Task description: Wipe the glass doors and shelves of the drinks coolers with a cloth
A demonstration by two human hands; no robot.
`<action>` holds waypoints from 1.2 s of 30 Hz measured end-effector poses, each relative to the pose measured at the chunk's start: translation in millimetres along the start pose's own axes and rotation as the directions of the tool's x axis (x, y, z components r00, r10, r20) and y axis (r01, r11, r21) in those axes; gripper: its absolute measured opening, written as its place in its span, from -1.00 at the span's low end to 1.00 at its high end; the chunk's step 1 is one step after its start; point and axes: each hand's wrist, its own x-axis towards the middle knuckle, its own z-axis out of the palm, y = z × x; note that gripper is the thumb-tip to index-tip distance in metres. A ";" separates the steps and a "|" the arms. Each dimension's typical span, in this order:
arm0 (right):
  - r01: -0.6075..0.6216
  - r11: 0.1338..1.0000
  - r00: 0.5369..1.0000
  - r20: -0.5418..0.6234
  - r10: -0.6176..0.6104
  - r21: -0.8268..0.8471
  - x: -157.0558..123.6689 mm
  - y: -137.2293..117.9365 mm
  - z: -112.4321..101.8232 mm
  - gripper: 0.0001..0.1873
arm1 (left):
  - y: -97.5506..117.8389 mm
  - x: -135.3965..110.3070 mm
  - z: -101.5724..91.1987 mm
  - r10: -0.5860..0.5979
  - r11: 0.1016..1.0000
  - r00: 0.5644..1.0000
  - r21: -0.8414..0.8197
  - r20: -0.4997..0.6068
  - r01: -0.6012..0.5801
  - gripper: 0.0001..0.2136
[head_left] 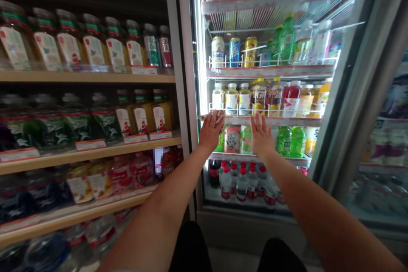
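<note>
In the head view, my left hand (210,131) has its fingers over a bunched, light brown patterned cloth (219,115), near the left edge of the lit drinks fridge (223,7). Part of the cloth is hidden under the hand. My right hand (262,137) is empty, its fingers spread and stretched upward in front of the fridge shelves. Light streaks suggest glass between me and the drinks; whether the right palm touches it I cannot tell. Behind my hands are bottles (244,98) with white caps, a pink-red can (232,139) and green bottles (298,141).
Wooden shelves (95,77) with bottled drinks and price labels stand at the left. A metal upright (182,59) separates them from the fridge. At the right is another metal-framed fridge section (382,165). My dark-clothed knees (191,246) show at the bottom.
</note>
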 end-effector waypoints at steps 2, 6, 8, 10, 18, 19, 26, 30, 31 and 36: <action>-0.002 1.000 1.000 0.010 0.002 -0.003 -0.6 0.0 0.3 0.20 | 3.2 -17.7 1.2 0.019 1.000 0.999 0.000 0.034 -0.019 -0.39; 0.017 1.000 1.000 0.001 -0.017 -0.018 -1.7 1.2 2.3 0.19 | -1.2 -23.6 -2.8 0.077 0.997 0.995 -0.003 0.069 -0.077 -0.36; 0.015 1.000 1.000 0.004 -0.015 -0.027 -1.8 1.7 3.3 0.16 | -11.4 -7.8 -7.6 0.049 0.999 0.998 0.009 0.044 -0.050 -0.34; 0.002 1.000 1.000 0.019 -0.001 -0.031 -1.7 1.6 3.5 0.16 | -20.3 7.6 -11.3 -0.016 1.000 1.000 0.025 0.007 0.016 -0.35; -0.011 1.000 1.000 0.023 0.012 -0.011 -2.9 -1.7 2.7 0.20 | 7.0 -37.8 -2.0 0.005 1.000 0.995 0.023 0.103 -0.007 -0.34; -0.006 1.000 1.000 0.016 0.006 -0.011 -3.5 -1.5 3.2 0.19 | 7.4 -40.9 -1.8 0.018 0.999 0.993 0.025 0.115 -0.021 -0.34; 0.001 1.000 1.000 0.004 -0.001 -0.013 -5.8 -0.4 4.2 0.16 | -32.8 -2.9 -13.1 -0.099 0.992 0.993 0.088 0.067 0.093 -0.39; -0.003 1.000 1.000 0.026 0.003 0.000 -6.4 -2.1 1.5 0.20 | -28.4 -23.3 -6.7 -0.128 0.989 0.987 0.089 0.094 0.119 -0.37; 0.000 1.000 1.000 0.026 0.000 0.000 -6.6 -2.3 1.2 0.20 | -24.6 -32.6 -4.5 -0.125 0.990 0.987 0.086 0.105 0.116 -0.36; 0.017 1.000 1.000 0.015 -0.017 0.005 -8.0 -1.2 2.6 0.18 | -25.1 -46.8 -1.5 -0.100 0.993 0.989 0.077 0.107 0.092 -0.29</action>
